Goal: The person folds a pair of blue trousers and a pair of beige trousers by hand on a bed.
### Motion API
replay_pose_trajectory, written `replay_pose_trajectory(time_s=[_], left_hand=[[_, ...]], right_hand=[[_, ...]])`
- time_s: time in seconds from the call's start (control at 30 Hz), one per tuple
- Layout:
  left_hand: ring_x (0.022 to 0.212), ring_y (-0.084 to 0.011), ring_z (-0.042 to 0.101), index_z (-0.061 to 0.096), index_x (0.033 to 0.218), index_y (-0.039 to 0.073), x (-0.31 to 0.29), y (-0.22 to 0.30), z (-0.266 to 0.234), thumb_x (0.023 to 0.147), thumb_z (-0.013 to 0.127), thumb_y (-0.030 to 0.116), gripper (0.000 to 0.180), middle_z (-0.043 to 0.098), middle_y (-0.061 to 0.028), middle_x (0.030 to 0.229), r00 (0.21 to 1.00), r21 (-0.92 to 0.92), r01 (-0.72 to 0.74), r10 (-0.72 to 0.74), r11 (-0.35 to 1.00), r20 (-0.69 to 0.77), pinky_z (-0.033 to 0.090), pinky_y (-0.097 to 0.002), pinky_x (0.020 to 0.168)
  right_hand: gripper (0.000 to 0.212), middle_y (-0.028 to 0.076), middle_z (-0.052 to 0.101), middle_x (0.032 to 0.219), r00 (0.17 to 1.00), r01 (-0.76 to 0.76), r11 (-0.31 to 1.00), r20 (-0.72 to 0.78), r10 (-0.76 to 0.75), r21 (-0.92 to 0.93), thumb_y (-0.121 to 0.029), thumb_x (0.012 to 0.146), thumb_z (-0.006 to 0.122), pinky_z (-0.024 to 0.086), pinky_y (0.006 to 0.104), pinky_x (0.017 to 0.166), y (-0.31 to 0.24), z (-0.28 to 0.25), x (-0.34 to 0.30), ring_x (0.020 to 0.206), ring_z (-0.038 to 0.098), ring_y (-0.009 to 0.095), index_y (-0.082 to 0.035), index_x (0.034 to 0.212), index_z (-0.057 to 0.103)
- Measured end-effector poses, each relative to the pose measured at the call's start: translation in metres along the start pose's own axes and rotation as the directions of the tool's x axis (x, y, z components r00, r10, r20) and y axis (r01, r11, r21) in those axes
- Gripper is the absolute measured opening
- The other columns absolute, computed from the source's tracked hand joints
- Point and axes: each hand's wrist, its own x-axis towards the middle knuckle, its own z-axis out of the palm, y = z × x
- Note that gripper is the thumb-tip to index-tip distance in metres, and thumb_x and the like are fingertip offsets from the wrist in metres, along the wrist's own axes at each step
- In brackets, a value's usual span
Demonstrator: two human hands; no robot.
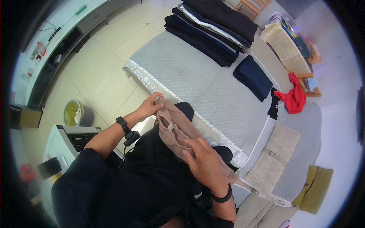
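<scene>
A dusty-pink garment (175, 121) with a gathered, elastic-looking waistband and a small pale tag lies across my lap. My left hand (149, 108) is closed on one end of the waistband, thumb and fingers pinching the cloth. Farther along the same edge, my right hand (205, 162) grips the fabric between thumb and fingers. The waistband opening shows between both hands; the lower part of the garment drops past my right wrist, partly hidden by it.
A grey quilted sofa cover (182, 60) with lace trim spreads ahead. On it are a tall stack of dark folded clothes (216, 28), folded navy trousers (253, 78), a black sock-like item (273, 103), red cloth (294, 95) and a beige towel-like piece (273, 159). A lined bin (86, 116) stands left.
</scene>
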Motion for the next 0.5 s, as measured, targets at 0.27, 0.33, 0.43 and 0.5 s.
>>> replay_pose_trajectory(time_s=[0.27, 0.33, 0.43, 0.5], left_hand=[[0.091, -0.0220, 0.070, 0.043, 0.143, 0.017, -0.010, 0.017, 0.004, 0.097, 0.067, 0.007, 0.053, 0.070, -0.0134, 0.106, 0.981, -0.129, 0.146, -0.127, 0.981, 0.145, 0.065, -0.0345, 0.062], [0.090, -0.0215, 0.070, 0.044, 0.143, 0.017, -0.008, 0.013, 0.006, 0.095, 0.066, 0.004, 0.055, 0.069, -0.0134, 0.106, 0.986, -0.146, 0.111, -0.090, 0.983, 0.138, 0.063, -0.0337, 0.061], [0.085, -0.0193, 0.069, 0.048, 0.143, 0.016, -0.003, 0.013, 0.008, 0.092, 0.064, 0.000, 0.055, 0.069, -0.0124, 0.104, 0.998, -0.036, 0.015, -0.013, 0.999, 0.054, 0.061, -0.0317, 0.058], [0.082, -0.0177, 0.068, 0.051, 0.141, 0.015, 0.003, 0.011, 0.008, 0.091, 0.062, -0.002, 0.054, 0.068, -0.0113, 0.103, 0.999, 0.093, -0.038, 0.040, 0.995, -0.017, 0.059, -0.0304, 0.056]], right_hand=[[0.012, 0.015, 0.060, 0.097, 0.997, 0.059, 0.978, 0.055, -0.049, -0.201, -0.005, 0.092, 0.067, 0.054, 0.0421, 0.076, -0.009, -0.009, 0.001, 0.088, 0.066, 0.038, -0.005, 0.104, 0.066], [0.011, 0.014, 0.060, 0.097, 0.995, 0.070, 0.976, 0.080, -0.054, -0.206, -0.005, 0.092, 0.068, 0.054, 0.0420, 0.076, -0.016, -0.011, 0.002, 0.088, 0.066, 0.037, -0.005, 0.103, 0.066], [0.010, 0.013, 0.060, 0.098, 0.987, 0.138, 0.975, 0.102, -0.121, -0.172, -0.006, 0.092, 0.068, 0.054, 0.0413, 0.076, -0.028, -0.015, 0.003, 0.088, 0.065, 0.035, -0.004, 0.101, 0.066], [0.009, 0.013, 0.060, 0.098, 0.978, 0.196, 0.971, 0.096, -0.184, -0.135, -0.006, 0.092, 0.069, 0.054, 0.0408, 0.075, -0.027, -0.014, 0.003, 0.088, 0.065, 0.034, -0.004, 0.101, 0.066]])
